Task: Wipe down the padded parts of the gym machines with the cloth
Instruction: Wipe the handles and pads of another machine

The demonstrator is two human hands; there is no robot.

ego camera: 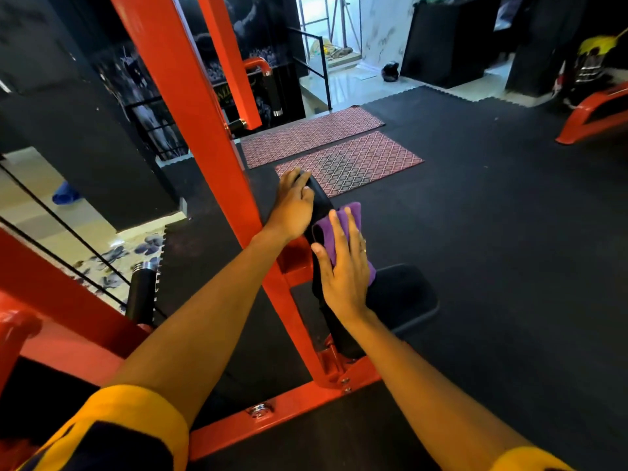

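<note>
A red-framed gym machine (217,137) fills the middle of the view, with a black padded backrest (321,202) and a black padded seat (404,294) below it. My left hand (294,202) grips the top edge of the backrest, fingers curled over it. My right hand (343,263) lies flat with straight fingers on a folded purple cloth (353,212), pressing it against the face of the backrest just above the seat. Most of the cloth is hidden under my palm.
Black rubber flooring (492,232) spreads to the right. Two red patterned mats (350,161) lie beyond the backrest. Black handle grips (272,93) hang off the frame at the back. Another red machine part (591,117) sits at far right. Cables (68,232) run at left.
</note>
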